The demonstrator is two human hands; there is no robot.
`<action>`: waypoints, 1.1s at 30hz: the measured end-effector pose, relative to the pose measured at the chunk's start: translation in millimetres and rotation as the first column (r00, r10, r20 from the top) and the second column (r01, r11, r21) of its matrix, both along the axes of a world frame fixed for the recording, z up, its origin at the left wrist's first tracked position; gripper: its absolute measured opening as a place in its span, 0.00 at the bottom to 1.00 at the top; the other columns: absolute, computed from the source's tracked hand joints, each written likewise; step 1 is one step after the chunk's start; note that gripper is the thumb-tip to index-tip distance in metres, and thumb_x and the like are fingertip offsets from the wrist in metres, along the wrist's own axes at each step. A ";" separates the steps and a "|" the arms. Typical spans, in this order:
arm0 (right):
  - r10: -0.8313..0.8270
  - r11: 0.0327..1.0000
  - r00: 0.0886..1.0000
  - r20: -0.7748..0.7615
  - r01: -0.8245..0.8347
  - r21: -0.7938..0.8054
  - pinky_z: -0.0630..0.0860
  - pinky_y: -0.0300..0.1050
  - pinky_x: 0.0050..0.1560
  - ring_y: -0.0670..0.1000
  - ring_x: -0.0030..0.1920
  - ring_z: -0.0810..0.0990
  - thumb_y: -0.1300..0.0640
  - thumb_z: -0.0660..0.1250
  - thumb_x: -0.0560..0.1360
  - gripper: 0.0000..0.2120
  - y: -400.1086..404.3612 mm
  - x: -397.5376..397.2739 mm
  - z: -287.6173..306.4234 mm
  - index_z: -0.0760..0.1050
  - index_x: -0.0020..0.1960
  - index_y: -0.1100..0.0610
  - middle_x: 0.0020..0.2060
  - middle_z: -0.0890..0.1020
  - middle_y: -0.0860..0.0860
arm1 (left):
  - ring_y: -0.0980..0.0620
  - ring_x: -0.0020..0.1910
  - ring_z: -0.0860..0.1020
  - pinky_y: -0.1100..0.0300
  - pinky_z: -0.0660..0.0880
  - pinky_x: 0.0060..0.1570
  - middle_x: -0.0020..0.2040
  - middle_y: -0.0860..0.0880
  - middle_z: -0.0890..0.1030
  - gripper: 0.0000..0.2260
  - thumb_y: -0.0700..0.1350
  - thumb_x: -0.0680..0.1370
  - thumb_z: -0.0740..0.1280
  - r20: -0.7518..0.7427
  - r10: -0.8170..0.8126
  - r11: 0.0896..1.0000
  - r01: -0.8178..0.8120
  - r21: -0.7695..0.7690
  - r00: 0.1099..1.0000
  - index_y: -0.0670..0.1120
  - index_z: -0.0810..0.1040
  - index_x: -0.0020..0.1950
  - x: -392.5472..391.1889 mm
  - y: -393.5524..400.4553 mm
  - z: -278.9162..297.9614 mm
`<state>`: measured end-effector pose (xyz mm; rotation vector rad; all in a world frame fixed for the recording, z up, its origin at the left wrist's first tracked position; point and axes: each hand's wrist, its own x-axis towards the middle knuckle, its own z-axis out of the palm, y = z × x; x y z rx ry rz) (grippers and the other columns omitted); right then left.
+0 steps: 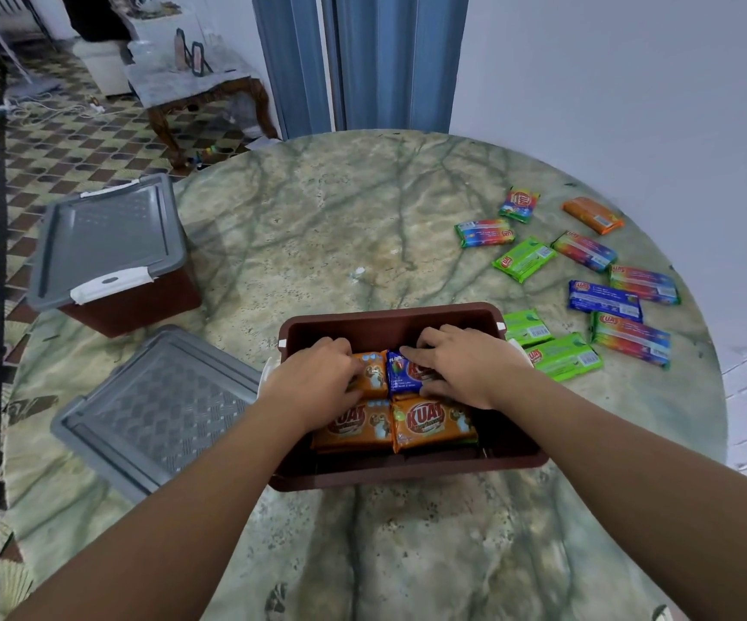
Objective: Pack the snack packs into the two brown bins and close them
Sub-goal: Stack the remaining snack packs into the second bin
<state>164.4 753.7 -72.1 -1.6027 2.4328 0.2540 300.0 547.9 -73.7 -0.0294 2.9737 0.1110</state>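
Partly hidden under fingers (412, 351): blue pack (400, 374).

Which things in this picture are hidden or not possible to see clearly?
All in the head view:
1. Closed bin: its grey lid hides the contents.
2. Open bin: the left hand, the right hand and the top packs cover any lower layers.
3. Blue pack: fingers hide most of its label.
4. Loose packs on the table: small print too small to read.
5. Far room: blurred.
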 end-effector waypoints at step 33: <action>-0.441 0.591 0.851 0.286 0.515 -0.620 0.76 0.49 0.48 0.47 0.46 0.76 0.52 0.68 0.80 0.09 85.5 -36.9 22.8 0.79 0.59 0.52 0.44 0.79 0.46 | 0.58 0.33 0.74 0.57 0.70 0.34 0.33 0.56 0.77 0.05 0.53 0.81 0.66 -0.344 0.067 0.917 0.078 0.391 0.936 0.54 0.80 0.50 -87.8 78.6 65.0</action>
